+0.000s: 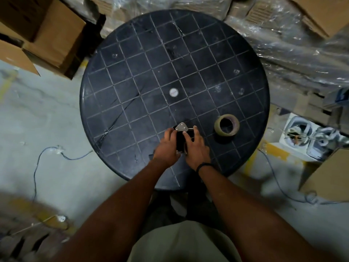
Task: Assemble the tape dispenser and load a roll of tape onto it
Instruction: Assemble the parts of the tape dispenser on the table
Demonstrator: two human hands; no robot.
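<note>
Dispenser point(181, 138) on table point(132, 82), near edge; tape roll point(226, 125) to its right, apart.

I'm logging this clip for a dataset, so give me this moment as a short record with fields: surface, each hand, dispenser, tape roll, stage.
surface: round dark table with a grid pattern
left hand: gripping the tape dispenser from its left side
right hand: gripping the dispenser from its right side, dark band on the wrist
tape dispenser: black body with a metal plate at the far end, near the table's front edge
tape roll: lying flat on the table, right of the hands, untouched
stage: roll not yet loaded
</note>
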